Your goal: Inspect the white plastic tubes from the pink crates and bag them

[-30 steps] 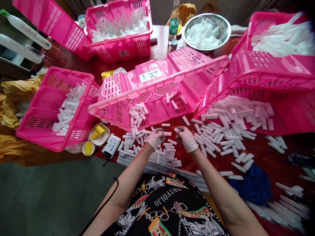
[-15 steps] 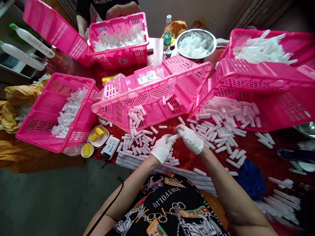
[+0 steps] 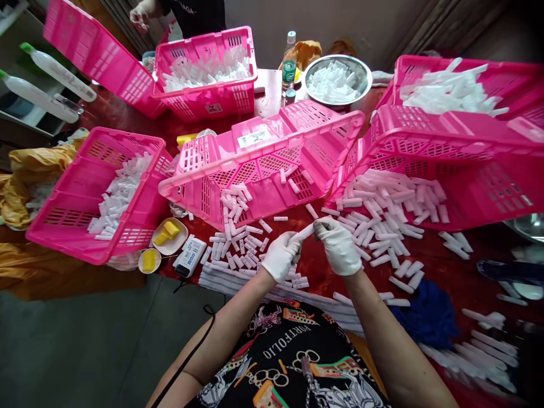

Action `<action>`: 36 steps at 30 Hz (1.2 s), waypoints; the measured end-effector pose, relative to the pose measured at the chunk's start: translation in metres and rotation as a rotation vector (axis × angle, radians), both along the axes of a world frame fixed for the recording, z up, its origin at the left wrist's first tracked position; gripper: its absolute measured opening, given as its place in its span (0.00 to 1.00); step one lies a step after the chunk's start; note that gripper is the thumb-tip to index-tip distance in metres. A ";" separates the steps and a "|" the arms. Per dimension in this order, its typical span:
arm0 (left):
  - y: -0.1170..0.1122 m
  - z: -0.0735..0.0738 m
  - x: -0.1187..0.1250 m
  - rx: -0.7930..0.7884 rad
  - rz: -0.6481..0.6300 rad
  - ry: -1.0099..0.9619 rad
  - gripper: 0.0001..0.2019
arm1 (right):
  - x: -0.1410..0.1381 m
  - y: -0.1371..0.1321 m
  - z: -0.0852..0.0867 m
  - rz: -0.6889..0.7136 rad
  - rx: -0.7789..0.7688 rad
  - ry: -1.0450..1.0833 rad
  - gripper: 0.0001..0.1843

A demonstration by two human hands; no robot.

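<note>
My left hand (image 3: 280,258), in a white glove, is closed around the lower end of a white plastic tube (image 3: 304,232). The tube slants up to the right. My right hand (image 3: 341,249), gloved too, has its fingers pinched at the tube's other end; whether they grip a separate small part there is too small to tell. Left of my hands, many short white tubes with small printed marks (image 3: 242,245) lie on the table. To the right, a larger heap of white tubes (image 3: 378,209) spills from a tipped pink basket (image 3: 480,184).
Another tipped pink basket (image 3: 259,158) lies ahead. A pink basket of white pieces (image 3: 96,195) stands left. A steel bowl (image 3: 368,82), a bottle (image 3: 289,68) and a dish with yellow sponges (image 3: 181,243) are nearby. A blue cloth (image 3: 429,314) lies right. Across the table is a co-worker's hand (image 3: 142,16).
My right hand has shifted right and slightly down, and more of the tube shows between my hands. My left hand has barely moved. The co-worker's hand has risen beside the far basket.
</note>
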State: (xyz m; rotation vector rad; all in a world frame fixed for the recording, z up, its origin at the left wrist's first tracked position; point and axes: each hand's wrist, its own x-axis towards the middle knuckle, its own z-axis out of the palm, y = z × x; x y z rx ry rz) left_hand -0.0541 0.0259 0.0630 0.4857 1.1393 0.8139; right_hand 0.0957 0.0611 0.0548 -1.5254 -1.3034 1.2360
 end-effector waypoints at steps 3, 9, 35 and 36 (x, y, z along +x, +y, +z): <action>0.004 0.001 -0.013 -0.311 -0.158 -0.558 0.16 | 0.005 0.003 0.008 0.132 0.042 0.104 0.14; -0.002 0.002 -0.026 -0.614 -0.073 -0.882 0.15 | 0.007 -0.004 0.018 0.238 0.032 0.057 0.14; 0.002 -0.006 0.019 -0.169 -0.308 -0.333 0.20 | 0.010 -0.020 0.009 0.072 -0.117 -0.097 0.19; 0.002 -0.014 0.017 -0.076 -0.318 -0.109 0.19 | 0.018 -0.019 0.003 0.034 -0.116 -0.145 0.19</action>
